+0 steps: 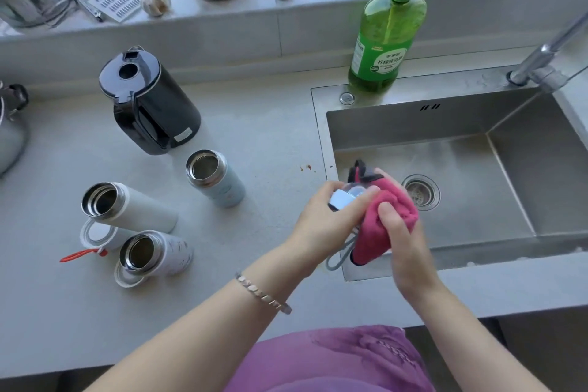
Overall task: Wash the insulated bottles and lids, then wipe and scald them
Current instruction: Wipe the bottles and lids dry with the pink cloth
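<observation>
Pink soft cloth (392, 212), squeezed in the right hand (404, 243), rubs the shiny pale-blue bottle lid (342, 199) that the left hand (321, 218) grips over the steel sink (413, 124), so this looks like wiping; next it likely goes beside the pale-blue open bottle (219, 181).

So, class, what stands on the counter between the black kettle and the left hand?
An open pale blue bottle, touching neither kettle nor left hand; the head view shows it.
</observation>
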Motion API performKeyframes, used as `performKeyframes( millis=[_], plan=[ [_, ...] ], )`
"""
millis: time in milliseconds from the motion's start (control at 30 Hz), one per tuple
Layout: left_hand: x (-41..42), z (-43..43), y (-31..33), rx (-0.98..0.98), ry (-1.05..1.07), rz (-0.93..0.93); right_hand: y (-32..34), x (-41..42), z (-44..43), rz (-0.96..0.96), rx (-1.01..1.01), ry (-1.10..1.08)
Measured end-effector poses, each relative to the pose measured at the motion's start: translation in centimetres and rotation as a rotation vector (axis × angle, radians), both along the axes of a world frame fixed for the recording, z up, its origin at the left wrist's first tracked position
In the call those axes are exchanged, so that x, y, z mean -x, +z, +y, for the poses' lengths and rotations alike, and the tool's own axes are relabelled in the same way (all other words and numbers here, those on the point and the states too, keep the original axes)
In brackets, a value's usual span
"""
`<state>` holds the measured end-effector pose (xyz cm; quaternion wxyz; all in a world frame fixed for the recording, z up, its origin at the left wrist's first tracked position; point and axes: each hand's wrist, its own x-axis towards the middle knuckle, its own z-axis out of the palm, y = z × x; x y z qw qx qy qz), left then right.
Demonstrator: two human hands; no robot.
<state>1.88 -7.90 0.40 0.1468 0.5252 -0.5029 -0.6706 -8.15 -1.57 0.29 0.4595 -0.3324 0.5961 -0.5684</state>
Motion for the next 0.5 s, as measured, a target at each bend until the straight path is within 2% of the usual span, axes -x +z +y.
performKeyframes(
  millis=[100, 200, 267, 333, 400, 500],
  plan=[
    [-1.3, 0.2, 0.2, 0.068, 0.044, -0.014, -0.1, -1.7, -1.0, -0.052, -0.003, -0.095],
    [-1.9, 0.8, 0.6, 0.196, 0.098, -0.001, -0.1, -2.3, -2.4, -0.252, -0.204, -0.117],
    [-2.2, 1.4, 0.7, 0.318, 0.039, -0.051, 0.5, -1.8, -3.2, -0.409, -0.365, -0.064],
    [-2.4, 1.9, 0.4, 0.414, -0.018, -0.071, 1.2, -1.3, -3.4, -0.486, -0.454, 0.016],
    [-2.6, 1.9, 0.2, 0.447, 0.024, -0.027, 1.1, -1.2, -3.1, -0.473, -0.424, 0.024],
    [-2.8, 1.2, 0.1, 0.427, 0.128, 0.025, 0.7, -1.8, -1.6, -0.317, -0.300, -0.031]
  ],
)
